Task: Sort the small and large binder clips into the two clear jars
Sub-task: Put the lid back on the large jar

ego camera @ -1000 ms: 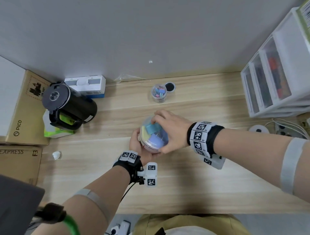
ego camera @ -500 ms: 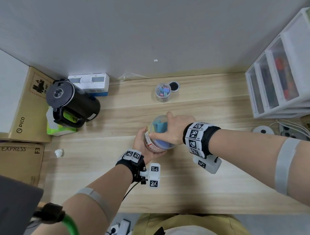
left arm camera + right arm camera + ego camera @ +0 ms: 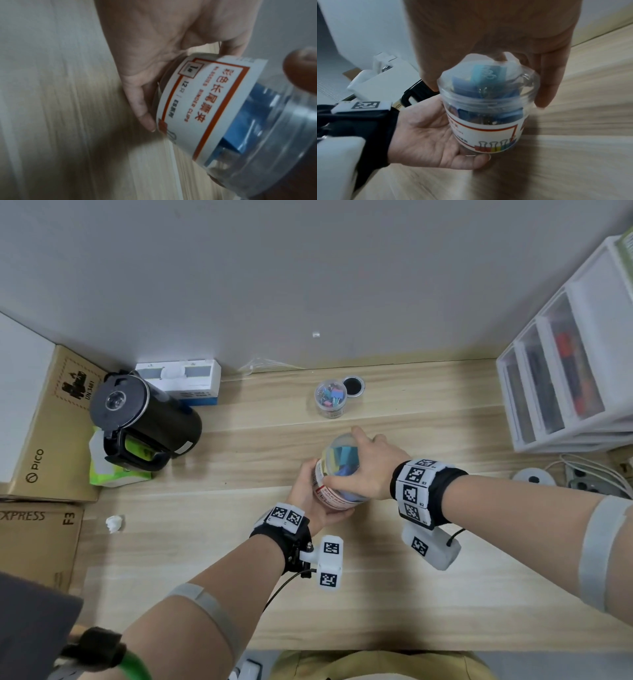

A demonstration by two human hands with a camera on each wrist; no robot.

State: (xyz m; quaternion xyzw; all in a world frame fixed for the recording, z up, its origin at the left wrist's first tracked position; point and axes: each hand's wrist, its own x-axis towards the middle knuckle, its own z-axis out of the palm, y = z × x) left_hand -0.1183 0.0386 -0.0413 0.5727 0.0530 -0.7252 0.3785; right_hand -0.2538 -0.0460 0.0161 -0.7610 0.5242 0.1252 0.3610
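Observation:
A large clear jar (image 3: 337,470) with a white and red label holds big blue binder clips (image 3: 485,81) and carries a clear lid. My left hand (image 3: 313,501) cups the jar's base (image 3: 171,94) from below and the left, fingers curled round it. From above, my right hand (image 3: 363,470) grips the lid (image 3: 488,86), thumb on the near side and fingers on the far side. The jar tilts away from me above the table. A small clear jar (image 3: 330,398) full of small coloured clips stands open farther back, its black-centred lid (image 3: 353,386) beside it.
A black kettle (image 3: 144,419) sits at the left over a green packet, with cardboard boxes (image 3: 44,440) beyond it. White drawer units (image 3: 565,378) stand at the right, cables and a power strip (image 3: 589,477) below them. A white crumpled scrap (image 3: 114,523) lies on the wooden table (image 3: 394,594).
Both hands have lifted and tilted the large jar away from me, so its label now shows. The right hand has shifted on the lid.

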